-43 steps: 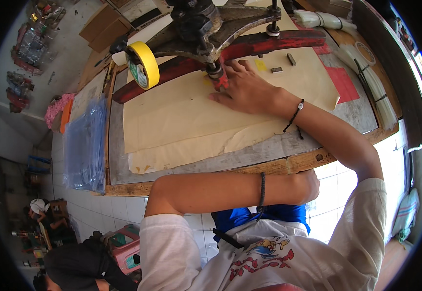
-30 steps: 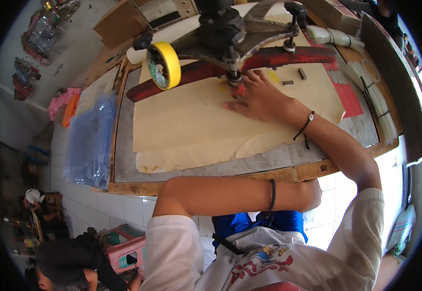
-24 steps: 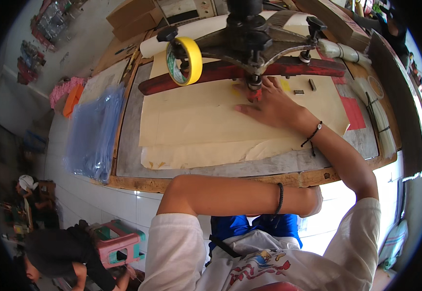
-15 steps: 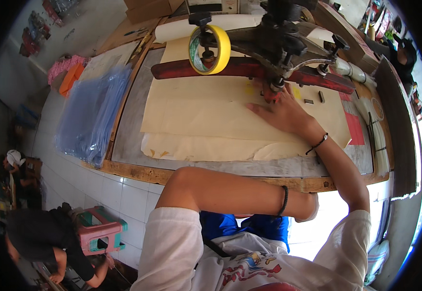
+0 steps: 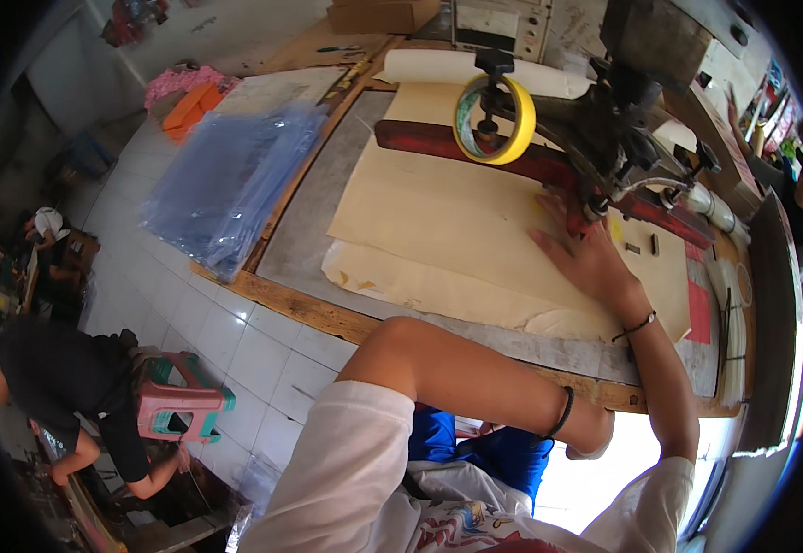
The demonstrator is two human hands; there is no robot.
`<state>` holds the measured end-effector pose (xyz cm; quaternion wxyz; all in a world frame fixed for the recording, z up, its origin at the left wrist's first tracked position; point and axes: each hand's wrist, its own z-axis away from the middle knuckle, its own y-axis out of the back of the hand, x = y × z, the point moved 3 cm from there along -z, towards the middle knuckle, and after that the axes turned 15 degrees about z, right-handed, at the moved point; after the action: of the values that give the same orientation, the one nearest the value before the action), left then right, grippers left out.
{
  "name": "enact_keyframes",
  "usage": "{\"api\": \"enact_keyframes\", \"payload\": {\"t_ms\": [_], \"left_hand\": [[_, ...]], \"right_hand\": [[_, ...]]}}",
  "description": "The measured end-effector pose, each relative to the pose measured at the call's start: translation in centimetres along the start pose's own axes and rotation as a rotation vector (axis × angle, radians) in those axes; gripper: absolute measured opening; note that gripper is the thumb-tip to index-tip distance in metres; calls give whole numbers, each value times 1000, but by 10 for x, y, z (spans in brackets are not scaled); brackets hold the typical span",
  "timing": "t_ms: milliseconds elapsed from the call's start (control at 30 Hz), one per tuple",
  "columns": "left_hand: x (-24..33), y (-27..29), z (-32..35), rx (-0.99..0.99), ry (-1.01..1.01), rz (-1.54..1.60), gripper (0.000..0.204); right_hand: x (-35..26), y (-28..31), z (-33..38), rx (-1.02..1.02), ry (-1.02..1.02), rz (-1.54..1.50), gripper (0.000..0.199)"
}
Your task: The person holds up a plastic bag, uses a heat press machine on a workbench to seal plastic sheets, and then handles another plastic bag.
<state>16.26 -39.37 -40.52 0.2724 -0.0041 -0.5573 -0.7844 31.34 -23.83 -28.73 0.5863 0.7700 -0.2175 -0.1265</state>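
One hand is doing the work: my right hand (image 5: 588,263) is lying flat, palm down, fingers spread, on the tan sheets (image 5: 475,221); it is gripping nothing, just pressing on the top sheet; its fingertips are sitting right under the machine head (image 5: 623,138), next to the small red part at the foot of that head. Those sheets are lying stacked on the grey pad of the wooden workbench (image 5: 309,313), running out to the left of the hand and under the long red bar (image 5: 438,143) that is crossing the bench behind it; a lower, paler sheet is sticking out along the near edge. My left hand (image 5: 595,433) is hanging below the bench edge, near my lap, forearm folded across my body; I cannot tell whether it is closed or loose; it is well apart from the sheets. Yellow tape roll (image 5: 494,120) is sitting on a spindle on the machine, above the bar, to the left of the right hand. Clear plastic bags (image 5: 231,184) are lying in a pile at the left end of the bench, well apart from both hands. Another person in a dark top (image 5: 60,387) is crouching on the tiled floor by a pink and green stool (image 5: 180,405).
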Motion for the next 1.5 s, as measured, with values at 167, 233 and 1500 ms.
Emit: {"api": "enact_keyframes", "payload": {"t_ms": [167,233,1500], "left_hand": [[-5,-41,-25,284,-72,-154,24],[-8,-48,-33,310,-127,-131,26],[2,-19,30,522,-147,-274,24]], "right_hand": [[-4,-2,-4,28,23,14,65],[-5,0,-4,32,17,23,65],[0,-7,0,188,96,87,54]]}}
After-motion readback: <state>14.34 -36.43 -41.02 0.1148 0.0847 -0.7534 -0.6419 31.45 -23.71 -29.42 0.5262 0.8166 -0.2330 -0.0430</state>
